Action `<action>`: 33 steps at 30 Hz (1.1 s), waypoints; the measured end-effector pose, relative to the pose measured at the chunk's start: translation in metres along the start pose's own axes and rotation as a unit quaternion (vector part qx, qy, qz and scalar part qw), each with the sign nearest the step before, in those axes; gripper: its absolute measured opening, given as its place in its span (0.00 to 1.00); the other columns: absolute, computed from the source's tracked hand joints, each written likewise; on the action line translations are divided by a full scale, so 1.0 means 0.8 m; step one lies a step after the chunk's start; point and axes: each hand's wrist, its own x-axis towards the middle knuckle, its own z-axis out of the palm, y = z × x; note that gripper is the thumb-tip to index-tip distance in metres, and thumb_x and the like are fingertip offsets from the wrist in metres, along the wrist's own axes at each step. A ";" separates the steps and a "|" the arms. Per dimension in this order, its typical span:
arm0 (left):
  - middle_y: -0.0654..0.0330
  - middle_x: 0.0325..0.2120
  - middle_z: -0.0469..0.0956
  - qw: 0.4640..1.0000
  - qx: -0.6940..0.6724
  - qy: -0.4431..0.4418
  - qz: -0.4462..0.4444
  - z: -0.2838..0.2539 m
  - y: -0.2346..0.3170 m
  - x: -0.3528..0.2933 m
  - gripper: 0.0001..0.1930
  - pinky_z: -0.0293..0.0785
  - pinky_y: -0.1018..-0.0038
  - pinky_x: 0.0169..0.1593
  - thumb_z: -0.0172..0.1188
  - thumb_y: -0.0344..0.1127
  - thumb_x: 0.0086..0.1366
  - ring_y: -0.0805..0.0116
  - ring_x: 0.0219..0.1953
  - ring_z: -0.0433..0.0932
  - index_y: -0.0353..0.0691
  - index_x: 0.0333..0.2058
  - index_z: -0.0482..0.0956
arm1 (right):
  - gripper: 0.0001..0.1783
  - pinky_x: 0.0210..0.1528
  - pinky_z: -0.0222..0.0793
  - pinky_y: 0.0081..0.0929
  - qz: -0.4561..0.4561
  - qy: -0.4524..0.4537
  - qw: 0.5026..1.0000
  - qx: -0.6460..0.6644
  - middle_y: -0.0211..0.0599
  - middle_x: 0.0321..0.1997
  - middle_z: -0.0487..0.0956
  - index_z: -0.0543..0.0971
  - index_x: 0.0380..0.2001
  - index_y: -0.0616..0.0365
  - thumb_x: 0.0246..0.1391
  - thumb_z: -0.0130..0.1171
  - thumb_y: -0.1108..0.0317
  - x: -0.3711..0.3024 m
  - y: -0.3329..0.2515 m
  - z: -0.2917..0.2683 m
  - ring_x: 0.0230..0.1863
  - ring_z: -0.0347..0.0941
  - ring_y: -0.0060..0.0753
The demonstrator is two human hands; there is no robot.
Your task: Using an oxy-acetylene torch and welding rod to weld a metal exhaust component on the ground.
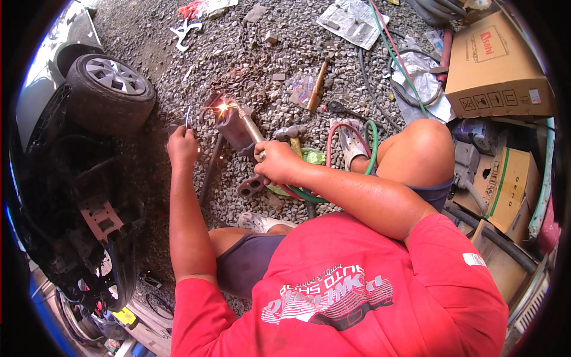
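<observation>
Two hands, fingers clamped: right hand on torch, left hand on thin tool. Metal part on gravel, in from left edge; likely heavy, stiff, hot: grip away from sparks.

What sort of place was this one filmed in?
Probably an outdoor car repair spot: a car wheel at the left, a sparking torch in the right hand, and gravel for a floor.

Left fingers, right fingers curled, arms forward
</observation>
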 end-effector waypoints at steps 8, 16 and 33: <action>0.42 0.41 0.89 0.999 0.029 0.021 0.028 0.004 -0.012 0.005 0.16 0.80 0.53 0.54 0.60 0.41 0.74 0.41 0.48 0.88 0.41 0.52 0.88 | 0.13 0.22 0.79 0.30 -0.009 -0.005 1.000 -0.005 0.44 0.30 0.87 0.81 0.48 0.64 0.60 0.66 0.76 0.001 0.000 0.000 0.23 0.85 0.29; 0.41 0.44 0.88 0.999 0.040 0.013 0.024 0.007 -0.010 0.006 0.16 0.79 0.51 0.55 0.60 0.41 0.74 0.38 0.51 0.87 0.40 0.53 0.88 | 0.13 0.22 0.79 0.31 -0.003 -0.004 1.000 0.008 0.43 0.29 0.86 0.81 0.48 0.64 0.59 0.65 0.76 0.002 0.004 0.000 0.23 0.85 0.29; 0.41 0.43 0.88 1.000 0.021 0.007 0.011 0.008 -0.005 0.005 0.16 0.79 0.52 0.55 0.59 0.40 0.74 0.39 0.50 0.87 0.40 0.52 0.88 | 0.12 0.22 0.79 0.31 -0.007 -0.005 1.000 -0.006 0.42 0.27 0.86 0.81 0.47 0.63 0.59 0.64 0.76 0.001 0.001 -0.001 0.22 0.84 0.29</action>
